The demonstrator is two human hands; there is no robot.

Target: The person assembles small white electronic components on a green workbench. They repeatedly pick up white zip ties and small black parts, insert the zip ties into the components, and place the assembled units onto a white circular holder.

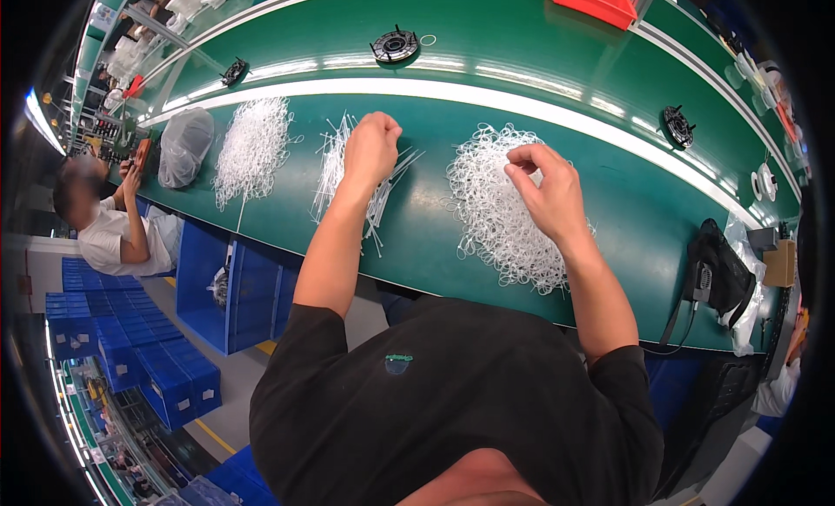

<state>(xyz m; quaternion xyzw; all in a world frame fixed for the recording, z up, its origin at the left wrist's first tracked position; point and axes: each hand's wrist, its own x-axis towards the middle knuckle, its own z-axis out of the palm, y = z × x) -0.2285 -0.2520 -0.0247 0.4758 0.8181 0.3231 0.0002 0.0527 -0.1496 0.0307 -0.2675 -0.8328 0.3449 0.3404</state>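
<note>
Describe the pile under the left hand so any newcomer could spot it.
On the green table, under the left hand, lies the middle white pile. It is mostly thin straight strips, whereas the left pile and right pile are tangled loops.

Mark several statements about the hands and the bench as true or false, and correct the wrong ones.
1. The left hand is over the pile of straight white strips. True.
2. The right hand is over the pile of looped white strips. True.
3. Both hands are over one pile. False: each is over a different one.
4. No black part lies beyond the white piles. False: black round parts lie there.
5. Blue crates stand to the person's left. True.
</note>
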